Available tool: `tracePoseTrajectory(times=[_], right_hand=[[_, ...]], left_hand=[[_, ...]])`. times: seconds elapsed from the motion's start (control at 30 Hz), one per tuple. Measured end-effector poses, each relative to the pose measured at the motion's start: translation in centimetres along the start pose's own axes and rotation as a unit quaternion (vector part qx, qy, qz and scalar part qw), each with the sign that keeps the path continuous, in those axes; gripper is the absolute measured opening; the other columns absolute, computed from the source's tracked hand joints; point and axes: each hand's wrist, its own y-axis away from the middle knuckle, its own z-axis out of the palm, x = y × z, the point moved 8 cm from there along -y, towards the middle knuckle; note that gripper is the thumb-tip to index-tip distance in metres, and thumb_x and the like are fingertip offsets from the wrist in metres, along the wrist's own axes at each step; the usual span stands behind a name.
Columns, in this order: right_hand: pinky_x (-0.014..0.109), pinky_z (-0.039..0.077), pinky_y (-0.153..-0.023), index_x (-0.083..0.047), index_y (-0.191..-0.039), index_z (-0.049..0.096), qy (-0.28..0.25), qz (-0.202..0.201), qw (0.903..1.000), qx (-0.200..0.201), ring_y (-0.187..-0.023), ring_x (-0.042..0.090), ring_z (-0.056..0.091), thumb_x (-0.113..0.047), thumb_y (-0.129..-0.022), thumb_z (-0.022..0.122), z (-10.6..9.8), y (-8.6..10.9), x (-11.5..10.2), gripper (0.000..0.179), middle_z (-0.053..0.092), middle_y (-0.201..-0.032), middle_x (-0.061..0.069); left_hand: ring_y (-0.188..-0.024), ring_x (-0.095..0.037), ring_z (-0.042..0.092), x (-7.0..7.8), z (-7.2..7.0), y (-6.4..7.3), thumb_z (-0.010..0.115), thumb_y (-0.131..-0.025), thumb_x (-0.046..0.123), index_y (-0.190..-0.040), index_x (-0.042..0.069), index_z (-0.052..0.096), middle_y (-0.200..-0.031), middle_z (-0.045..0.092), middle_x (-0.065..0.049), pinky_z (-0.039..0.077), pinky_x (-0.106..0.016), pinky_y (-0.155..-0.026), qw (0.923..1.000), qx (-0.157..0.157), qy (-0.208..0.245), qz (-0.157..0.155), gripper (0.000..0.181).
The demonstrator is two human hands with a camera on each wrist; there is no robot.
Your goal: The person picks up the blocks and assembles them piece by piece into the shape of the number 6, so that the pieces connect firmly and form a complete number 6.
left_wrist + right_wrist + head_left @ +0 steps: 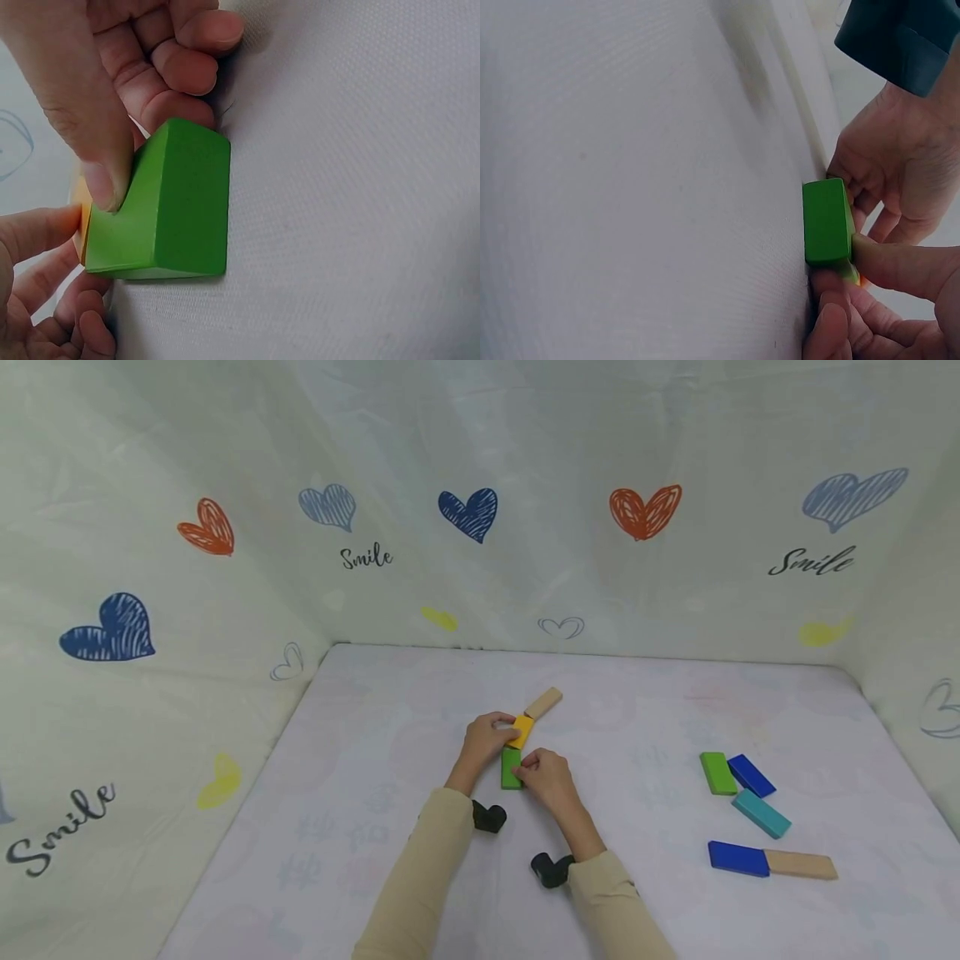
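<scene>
A curved line of flat wooden blocks lies on the table: a natural-wood block [543, 703] at the far end, a yellow block [523, 729] in the middle and a green block [512, 773] nearest. The left hand [480, 747] holds the yellow block from its left side, thumb near the joint with the green one. With thumb and fingers, the right hand [551, 779] pinches the green block by its right side. In the left wrist view the right thumb [101, 184] lies on top of the green block, while the yellow block [82, 238] is mostly hidden behind it.
Off to the right lie a green block [718, 773], a dark blue block [752, 775] and a teal block [762, 813]. Below them another blue block [738, 858] meets a natural-wood block [801, 864] end to end. A white wall [480, 593] with printed hearts stands behind.
</scene>
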Motion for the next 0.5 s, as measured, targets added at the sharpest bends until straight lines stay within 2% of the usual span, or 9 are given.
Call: tracePoseTrajectory(times=[0.13,0.37,0.5], right_hand=[[0.022,0.04,-0.051,0.003,-0.092,0.063,-0.003,0.001,1.0,-0.005,-0.058,0.012,0.051,-0.016,-0.083,0.066,0.06,0.0,-0.01,0.021,0.059,-0.07,0.006],[0.022,0.04,-0.048,0.002,-0.092,0.063,-0.015,0.009,0.9998,-0.009,-0.051,0.011,0.049,-0.016,-0.083,0.066,-0.05,-0.03,0.17,0.02,0.058,-0.065,0.005],[0.022,0.039,-0.047,0.002,-0.092,0.063,-0.017,0.012,0.9997,-0.01,-0.049,0.01,0.047,-0.016,-0.083,0.066,-0.07,-0.03,0.11,0.02,0.057,-0.063,0.004]], left_hand=[[-0.109,-0.027,0.053,-0.04,0.0,0.05,0.068,-0.082,0.022,-0.107,0.011,0.069,-0.123,0.06,-0.013,0.041,-0.046,-0.095,1.0,0.0,0.0,-0.002,0.028],[-0.108,-0.025,0.052,0.03,0.11,-0.1,0.067,-0.082,0.021,-0.107,0.01,0.068,-0.123,0.06,-0.013,0.041,-0.045,-0.096,0.9999,-0.002,-0.004,0.011,0.027],[-0.099,-0.024,0.053,0.08,0.1,-0.12,0.067,-0.082,0.022,-0.107,0.01,0.068,-0.119,0.061,-0.013,0.042,-0.044,-0.093,0.9999,-0.001,-0.006,0.015,0.027]])
